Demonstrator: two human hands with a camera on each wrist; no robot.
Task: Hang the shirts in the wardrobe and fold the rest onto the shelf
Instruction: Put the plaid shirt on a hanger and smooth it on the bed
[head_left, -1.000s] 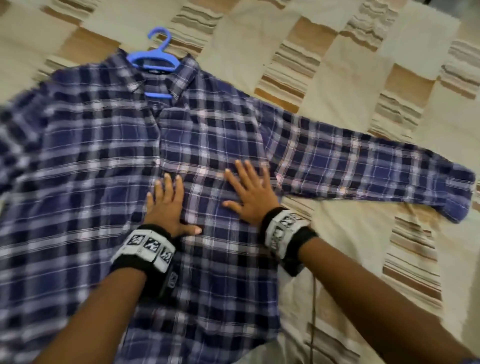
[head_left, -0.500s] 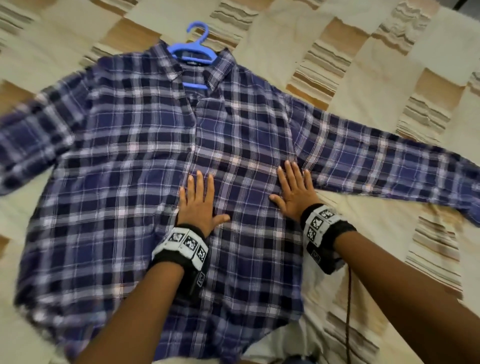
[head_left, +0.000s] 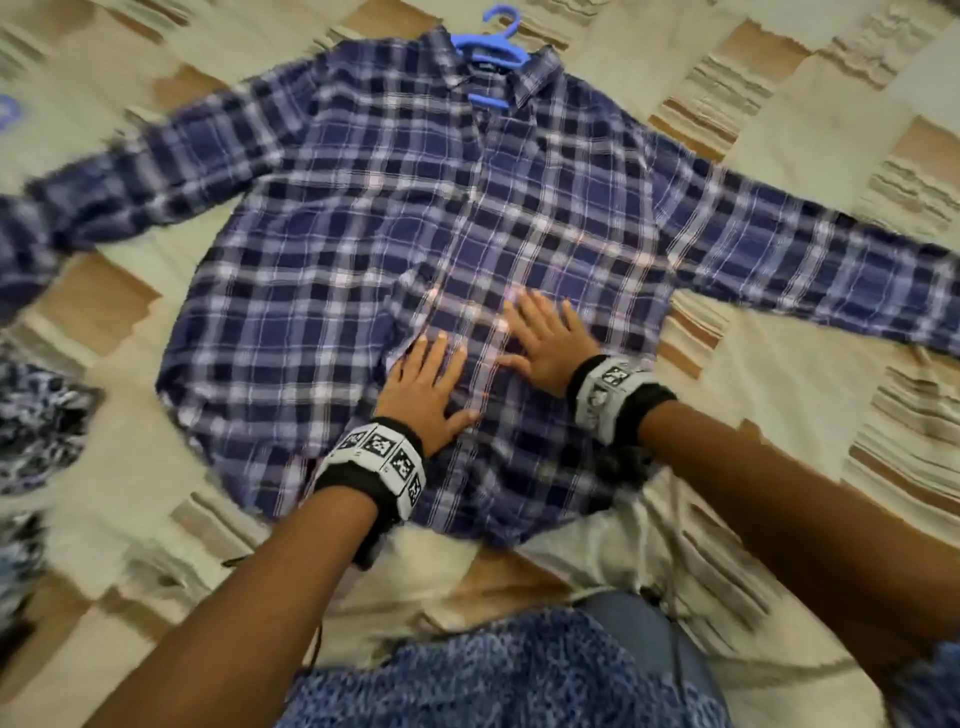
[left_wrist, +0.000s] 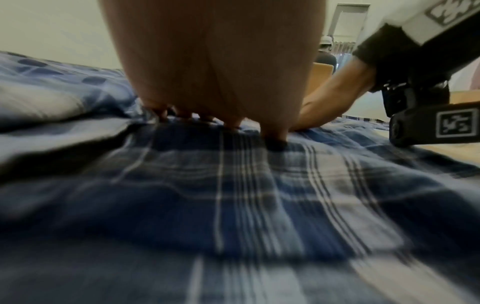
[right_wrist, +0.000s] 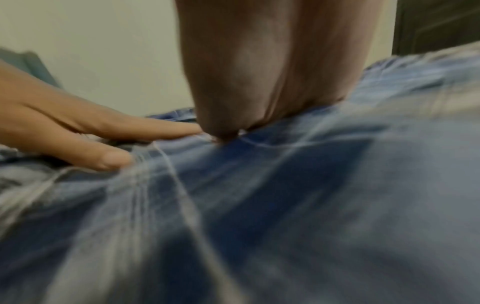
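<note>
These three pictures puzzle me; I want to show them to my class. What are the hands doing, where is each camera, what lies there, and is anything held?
No machine: a person with cameras on the head and both wrists. The head view looks down at a checked shirt spread on a patterned bedcover, with a blue hanger in its collar. The left hand and right hand lie flat on the shirt front, fingers straight. Nothing is gripped. The two wrist views look along the fingers, low over the cloth, and are blurred.

Soft, even indoor light, no glare. The head view smears with motion blur around the plaid shirt (head_left: 395, 249), worst toward its left sleeve. Both wrist views are dimmer, with cloth nearest the lens blurred and stretched.
</note>
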